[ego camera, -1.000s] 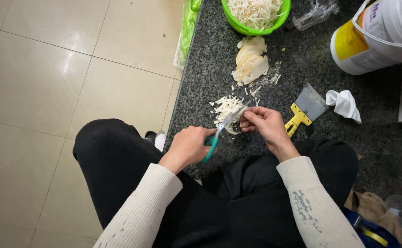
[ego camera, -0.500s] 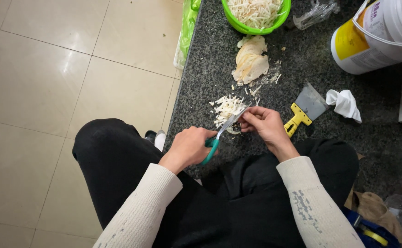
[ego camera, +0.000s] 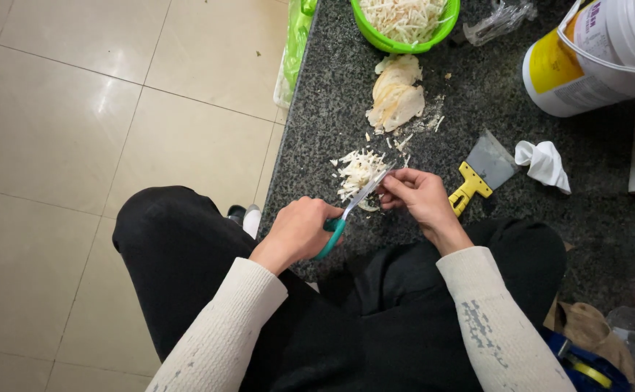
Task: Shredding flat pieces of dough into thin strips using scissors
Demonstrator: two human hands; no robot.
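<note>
Scissors [ego camera: 353,207] with teal handles sit gripped in my left hand [ego camera: 299,232], blades at a pale strip pinched, I think, in my right hand [ego camera: 419,194]. Shreds [ego camera: 357,170] lie on the bench [ego camera: 332,109]; uncut slices [ego camera: 396,98] remain beside the filled green bowl [ego camera: 404,22].

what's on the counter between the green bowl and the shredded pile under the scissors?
Head view: a stack of pale slices lies between the green bowl and the shredded pile, with loose scraps around it.

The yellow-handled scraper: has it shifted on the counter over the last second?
No. The yellow-handled scraper lies where it was, just left of the white crumpled cloth.
</note>
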